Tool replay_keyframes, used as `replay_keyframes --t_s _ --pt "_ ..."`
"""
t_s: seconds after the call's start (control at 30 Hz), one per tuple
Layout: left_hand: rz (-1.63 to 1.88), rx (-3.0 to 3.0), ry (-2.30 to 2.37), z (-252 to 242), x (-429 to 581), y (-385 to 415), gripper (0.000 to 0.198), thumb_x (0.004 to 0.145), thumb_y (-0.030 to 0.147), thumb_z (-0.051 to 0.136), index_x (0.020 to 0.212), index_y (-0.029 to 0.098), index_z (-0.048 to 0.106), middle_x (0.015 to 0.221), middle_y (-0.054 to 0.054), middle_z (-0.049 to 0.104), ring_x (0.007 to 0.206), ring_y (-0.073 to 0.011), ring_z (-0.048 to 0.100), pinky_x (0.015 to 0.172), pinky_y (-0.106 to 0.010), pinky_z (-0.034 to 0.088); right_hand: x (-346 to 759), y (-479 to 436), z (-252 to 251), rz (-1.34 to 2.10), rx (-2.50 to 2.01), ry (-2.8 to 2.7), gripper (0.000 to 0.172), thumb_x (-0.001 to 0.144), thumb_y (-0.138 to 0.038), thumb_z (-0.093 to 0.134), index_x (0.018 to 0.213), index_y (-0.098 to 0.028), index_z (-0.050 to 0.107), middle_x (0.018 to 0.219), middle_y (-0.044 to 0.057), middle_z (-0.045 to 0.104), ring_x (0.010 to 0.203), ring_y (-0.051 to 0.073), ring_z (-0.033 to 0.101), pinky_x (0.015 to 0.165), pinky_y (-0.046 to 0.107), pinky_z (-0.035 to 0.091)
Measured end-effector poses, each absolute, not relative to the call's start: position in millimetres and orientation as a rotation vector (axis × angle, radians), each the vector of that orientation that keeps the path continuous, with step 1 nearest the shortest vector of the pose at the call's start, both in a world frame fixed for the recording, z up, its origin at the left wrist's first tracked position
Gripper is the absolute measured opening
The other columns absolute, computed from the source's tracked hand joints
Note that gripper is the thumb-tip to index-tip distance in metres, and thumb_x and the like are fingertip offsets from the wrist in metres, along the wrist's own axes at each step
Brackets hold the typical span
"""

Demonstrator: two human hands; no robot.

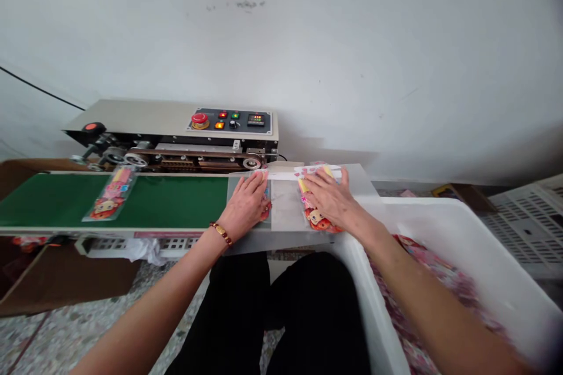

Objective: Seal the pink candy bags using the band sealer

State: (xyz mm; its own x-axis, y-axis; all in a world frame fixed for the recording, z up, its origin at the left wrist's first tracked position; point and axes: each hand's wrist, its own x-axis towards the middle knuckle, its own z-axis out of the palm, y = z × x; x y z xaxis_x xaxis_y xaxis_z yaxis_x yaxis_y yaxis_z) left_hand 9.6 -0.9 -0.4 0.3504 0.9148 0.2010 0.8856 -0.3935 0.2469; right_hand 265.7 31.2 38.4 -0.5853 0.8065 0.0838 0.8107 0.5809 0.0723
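Note:
My left hand [245,204] lies flat, fingers stretched forward, over a clear packet [267,206] that it mostly covers. That packet is beside the inlet end of a band sealing machine [145,120]. To the right, my right hand [331,198] rests with spread fingers on another clear packet [317,221], which shows a red-haired cartoon figure and something yellow near its top. Both packets are on a pale plastic-covered platform [285,211]. Farther left, a similar packet [111,196] lies on the green conveyor belt [189,193], its top edge at the machine's rollers.
A large white tub [422,211] at my right holds many pink-and-red packets [440,281]. Below the belt at left stands a cardboard box [83,275]. A white slatted crate [523,225] is at far right. The machine's panel has a red stop button [199,119] and lit switches.

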Motion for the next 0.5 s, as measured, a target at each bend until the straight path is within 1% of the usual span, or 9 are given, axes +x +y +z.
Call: replay_keyframes --t_s 0.13,0.2,0.23,0.33,0.37,0.43,0.5 --pt "0.451 2.494 1.692 -0.2 -21.8 -2.9 0.053 0.099 0.025 0.041 0.15 0.01 0.041 0.155 -0.019 0.046 0.15 -0.0287 0.036 0.124 -0.052 0.03 239.7 26.9 37.2 -0.146 -1.342 -2.741 0.038 0.106 -0.025 0.035 0.131 -0.024 0.065 0.142 0.009 0.063 0.136 0.035 0.046 0.114 0.076 0.01" --pt "0.412 2.496 1.719 0.6 -46.3 -6.9 0.052 0.1 0.025 0.041 0.149 0.01 0.043 0.156 -0.018 0.046 0.15 -0.029 0.037 0.124 -0.052 0.031 225.3 25.3 39.1 -0.094 -1.351 -2.731 0.037 0.107 -0.025 0.036 0.13 -0.023 0.064 0.141 0.009 0.063 0.136 0.035 0.045 0.115 0.077 0.007" --pt "0.394 2.493 1.761 1.7 -58.3 -9.5 0.05 0.1 0.024 0.04 0.147 0.011 0.045 0.155 -0.018 0.047 0.148 -0.0296 0.039 0.123 -0.055 0.03 218.3 24.9 40.0 -0.062 -1.366 -2.724 0.036 0.107 -0.025 0.036 0.13 -0.023 0.064 0.141 0.009 0.063 0.136 0.034 0.045 0.115 0.077 0.006" --pt "0.426 2.455 1.996 7.8 -77.1 -16.2 0.042 0.099 0.023 0.042 0.139 0.016 0.054 0.149 -0.016 0.054 0.141 -0.0327 0.049 0.122 -0.067 0.023 197.3 25.2 41.6 0.001 -1.375 -2.704 0.033 0.106 -0.025 0.039 0.125 -0.022 0.066 0.137 0.01 0.065 0.135 0.032 0.047 0.118 0.074 0.005" --pt "0.466 2.448 2.036 10.2 -74.0 -17.6 0.039 0.099 0.024 0.043 0.135 0.018 0.056 0.146 -0.016 0.058 0.138 -0.0327 0.052 0.122 -0.068 0.022 190.7 25.6 41.5 0.01 -1.368 -2.694 0.031 0.106 -0.025 0.04 0.123 -0.022 0.066 0.137 0.01 0.065 0.134 0.032 0.047 0.118 0.073 0.005" --pt "0.551 2.466 1.965 13.3 -52.5 -18.3 0.033 0.1 0.024 0.043 0.128 0.019 0.061 0.14 -0.014 0.063 0.135 -0.0297 0.056 0.124 -0.063 0.023 180.0 26.3 40.8 0.029 -1.365 -2.653 0.031 0.106 -0.026 0.04 0.12 -0.021 0.067 0.137 0.01 0.064 0.132 0.031 0.049 0.119 0.072 0.005" --pt "0.594 2.507 1.763 13.3 -18.6 -16.6 0.034 0.101 0.023 0.041 0.129 0.018 0.06 0.139 -0.014 0.064 0.136 -0.0259 0.055 0.125 -0.056 0.027 175.9 26.5 40.1 0.049 -1.37 -2.617 0.033 0.106 -0.023 0.037 0.122 -0.02 0.065 0.14 0.011 0.063 0.129 0.029 0.051 0.119 0.071 0.005"
